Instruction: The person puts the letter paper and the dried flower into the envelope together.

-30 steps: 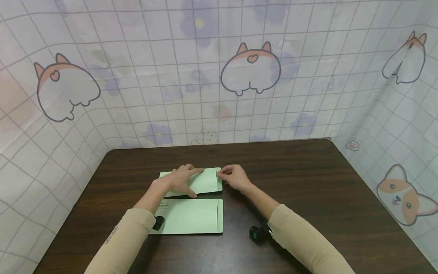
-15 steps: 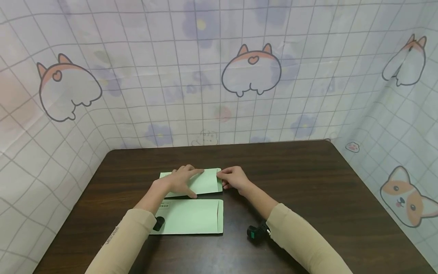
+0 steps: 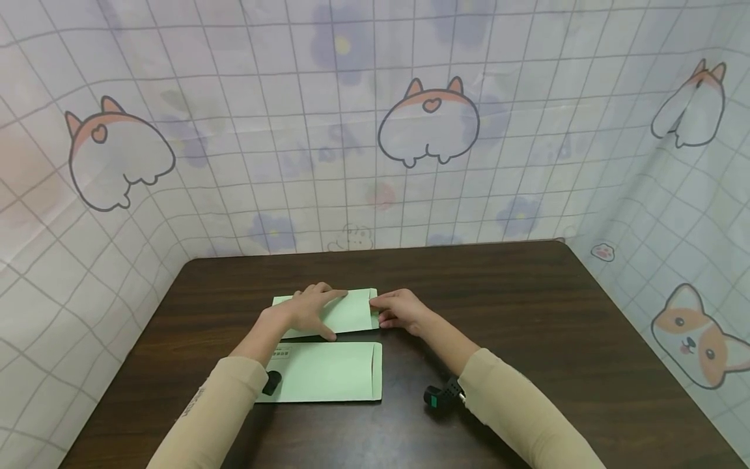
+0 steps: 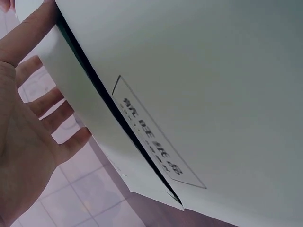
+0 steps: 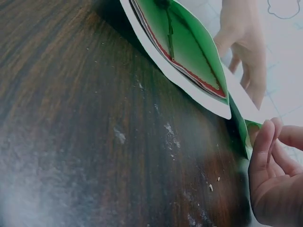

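Two pale green envelopes lie on the table in the head view, one behind the other. My left hand (image 3: 307, 309) rests spread on the far envelope (image 3: 354, 309), its thumb toward the near side. At that envelope's right end, my right hand (image 3: 404, 310) pinches the flap end with thumb and finger; the right wrist view shows the fingers (image 5: 265, 153) at its green edge. The near envelope (image 3: 328, 371) lies untouched by the fingers, a printed box on its left part. Its mouth gapes in the right wrist view, with a red edge (image 5: 199, 78) inside.
The dark wooden table (image 3: 498, 306) spreads around the envelopes. A white grid-patterned curtain (image 3: 328, 163) with cartoon corgis hangs behind and on both sides. Small black wrist cameras sit under the right sleeve (image 3: 498, 391) and beside the left sleeve (image 3: 222, 391).
My right hand has turned slightly and shifted a little nearer at the far envelope's flap end, its fingers moving against the edge. The left hand and both envelopes stay in place.
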Demonstrator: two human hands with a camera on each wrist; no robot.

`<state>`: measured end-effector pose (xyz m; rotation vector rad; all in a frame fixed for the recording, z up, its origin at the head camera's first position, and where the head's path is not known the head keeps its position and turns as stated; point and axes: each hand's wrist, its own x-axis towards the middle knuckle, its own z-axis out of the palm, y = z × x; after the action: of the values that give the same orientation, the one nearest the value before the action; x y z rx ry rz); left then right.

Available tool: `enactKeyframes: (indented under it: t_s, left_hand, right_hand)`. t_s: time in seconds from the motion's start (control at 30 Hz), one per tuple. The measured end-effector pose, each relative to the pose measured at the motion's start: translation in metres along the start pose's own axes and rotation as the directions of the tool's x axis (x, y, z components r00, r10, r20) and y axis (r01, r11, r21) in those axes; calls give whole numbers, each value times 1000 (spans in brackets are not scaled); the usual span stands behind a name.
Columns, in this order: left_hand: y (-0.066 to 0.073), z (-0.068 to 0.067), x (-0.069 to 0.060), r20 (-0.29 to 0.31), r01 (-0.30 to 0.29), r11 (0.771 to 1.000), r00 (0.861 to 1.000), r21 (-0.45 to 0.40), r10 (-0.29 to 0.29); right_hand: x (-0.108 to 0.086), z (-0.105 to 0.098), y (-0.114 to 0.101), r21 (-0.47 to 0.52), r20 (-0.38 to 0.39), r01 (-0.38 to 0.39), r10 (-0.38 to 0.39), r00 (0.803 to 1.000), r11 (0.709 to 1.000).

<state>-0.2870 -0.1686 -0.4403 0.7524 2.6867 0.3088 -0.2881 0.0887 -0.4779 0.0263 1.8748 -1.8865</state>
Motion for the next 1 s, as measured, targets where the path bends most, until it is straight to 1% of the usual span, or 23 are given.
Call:
enactKeyframes:
  t_s: [0.17, 0.3, 0.47, 0.67, 0.77, 0.9, 1.0]
  left_hand:
    - [-2, 1, 0, -7, -3, 1000, 1000, -10, 3]
    - [-3, 3, 0, -13, -2, 1000, 1000, -25, 2]
    - [-4, 5, -3, -21, -1, 999, 1000, -33, 1]
    - [-5, 3, -5, -30, -5, 999, 1000, -50, 4]
    - [-8, 4, -4, -38, -4, 998, 999, -66, 1]
    - [-10, 3, -9, -75, -8, 995, 997, -104, 0]
    - [-15, 1, -16, -111, -17, 992, 994, -123, 4]
  right_hand:
    - [-1, -2, 0, -10, 28, 15, -15, 1000, 1000]
    - [-5, -6, 1, -54, 60, 45, -42, 997, 998]
    - [-11, -13, 0, -98, 82, 76, -68, 994, 992]
    - [-12, -18, 0, -109, 132, 104, -89, 987, 989]
    - [-14, -21, -1, -119, 139, 121, -104, 985, 985]
    - [-19, -31, -1, -142, 149, 167, -146, 978, 976]
    - [-25, -43, -3, -171, 155, 203, -177, 972, 964]
